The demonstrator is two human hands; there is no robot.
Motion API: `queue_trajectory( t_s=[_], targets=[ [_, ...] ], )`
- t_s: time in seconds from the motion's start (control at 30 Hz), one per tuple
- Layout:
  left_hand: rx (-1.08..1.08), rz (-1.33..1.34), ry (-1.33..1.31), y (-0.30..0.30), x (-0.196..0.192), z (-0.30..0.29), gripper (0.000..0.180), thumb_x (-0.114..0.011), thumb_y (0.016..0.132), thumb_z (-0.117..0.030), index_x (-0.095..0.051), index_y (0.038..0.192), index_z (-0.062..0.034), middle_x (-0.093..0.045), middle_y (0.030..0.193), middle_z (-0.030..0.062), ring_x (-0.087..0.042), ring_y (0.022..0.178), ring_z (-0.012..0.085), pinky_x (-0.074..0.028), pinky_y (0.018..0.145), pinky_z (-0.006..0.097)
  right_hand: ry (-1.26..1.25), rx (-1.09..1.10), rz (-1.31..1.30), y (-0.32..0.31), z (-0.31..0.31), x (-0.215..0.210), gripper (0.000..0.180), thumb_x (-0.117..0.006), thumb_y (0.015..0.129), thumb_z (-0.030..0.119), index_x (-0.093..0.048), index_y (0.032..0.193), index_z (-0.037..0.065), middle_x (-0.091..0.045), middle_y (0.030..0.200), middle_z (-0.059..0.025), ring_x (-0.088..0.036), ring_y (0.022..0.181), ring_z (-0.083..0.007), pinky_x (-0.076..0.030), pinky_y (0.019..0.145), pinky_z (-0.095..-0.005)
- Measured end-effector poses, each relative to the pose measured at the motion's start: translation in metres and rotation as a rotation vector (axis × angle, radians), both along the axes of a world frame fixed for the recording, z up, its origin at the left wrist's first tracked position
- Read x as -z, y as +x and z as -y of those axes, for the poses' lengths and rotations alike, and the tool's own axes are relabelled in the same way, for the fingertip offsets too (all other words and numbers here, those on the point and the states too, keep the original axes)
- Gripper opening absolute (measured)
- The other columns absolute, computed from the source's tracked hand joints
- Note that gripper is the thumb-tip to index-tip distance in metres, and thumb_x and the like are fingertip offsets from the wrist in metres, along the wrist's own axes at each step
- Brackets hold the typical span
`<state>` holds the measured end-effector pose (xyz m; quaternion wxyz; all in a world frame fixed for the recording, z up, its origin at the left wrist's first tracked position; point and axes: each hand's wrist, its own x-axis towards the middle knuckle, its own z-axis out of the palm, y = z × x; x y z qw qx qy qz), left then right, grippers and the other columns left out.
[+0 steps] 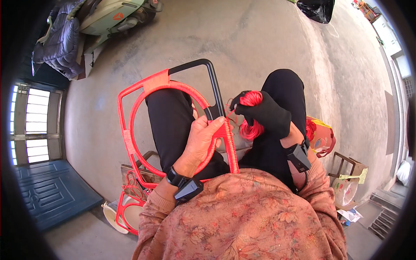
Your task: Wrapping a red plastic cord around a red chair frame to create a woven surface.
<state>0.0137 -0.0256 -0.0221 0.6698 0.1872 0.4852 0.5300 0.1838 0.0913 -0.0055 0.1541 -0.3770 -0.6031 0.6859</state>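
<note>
A square metal frame (155,81) with a round ring inside it rests across my lap. Red cord wraps most of it, while the top bar and upper right side show bare black. My bare left hand (200,138) is closed round the frame's right side, thumb pressed on the wrapped part where ring and bar meet. In a black glove, my right hand (269,116) grips a bundle of red cord (251,99) just right of the frame. A short strand runs from the bundle towards the bar by my left thumb.
A second red-wrapped frame (121,213) leans by a pale round container (111,216) at lower left. To my right stand a colourful bag (321,138) with red cord and a wooden stool (359,167). A scooter (110,18) and a black plastic bag (316,9) are farther off.
</note>
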Motion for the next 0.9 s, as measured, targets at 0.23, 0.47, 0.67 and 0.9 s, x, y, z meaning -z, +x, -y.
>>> queue_trajectory(
  t_s=[0.23, 0.47, 0.67, 0.9],
  targets=[
    [-0.011, -0.012, -0.029, 0.010, 0.003, 0.003, 0.011, -0.058, 0.093, -0.013, -0.062, 0.097, -0.0034, -0.062, 0.076, -0.0003, -0.048, 0.050, 0.0023, -0.035, 0.039, 0.018, -0.164, 0.085, -0.090, -0.033, 0.011, -0.008, 0.019, -0.057, 0.085, 0.017, -0.058, 0.073, 0.003, -0.055, 0.060, -0.0019, -0.050, 0.050, -0.0079, -0.040, 0.047, -0.0235],
    [-0.005, -0.056, -0.035, 0.007, 0.012, 0.000, 0.013, -0.058, 0.093, -0.014, -0.062, 0.095, -0.0022, -0.063, 0.076, 0.0017, -0.047, 0.049, 0.0026, -0.034, 0.038, 0.019, -0.148, 0.137, -0.025, -0.041, 0.000, 0.001, 0.018, -0.058, 0.087, 0.020, -0.060, 0.078, 0.003, -0.057, 0.062, -0.0018, -0.051, 0.054, -0.0072, -0.042, 0.051, -0.0223],
    [0.009, -0.014, -0.041, -0.001, 0.007, 0.008, 0.019, -0.057, 0.094, -0.019, -0.061, 0.095, -0.0007, -0.068, 0.081, 0.0096, -0.061, 0.060, 0.0082, -0.039, 0.040, 0.018, -0.179, 0.356, -0.076, 0.006, -0.014, 0.023, 0.024, -0.065, 0.086, 0.025, -0.065, 0.095, 0.002, -0.062, 0.072, -0.0038, -0.055, 0.059, -0.0100, -0.045, 0.054, -0.0252],
    [0.058, 0.032, -0.032, -0.002, 0.004, 0.007, 0.021, -0.056, 0.093, -0.021, -0.061, 0.095, -0.0001, -0.068, 0.078, 0.0115, -0.063, 0.061, 0.0105, -0.039, 0.041, 0.018, -0.233, -0.105, 0.119, -0.012, 0.009, 0.010, 0.021, -0.064, 0.088, 0.021, -0.064, 0.092, 0.001, -0.062, 0.071, -0.0022, -0.057, 0.065, -0.0084, -0.048, 0.059, -0.0254]
  ],
)
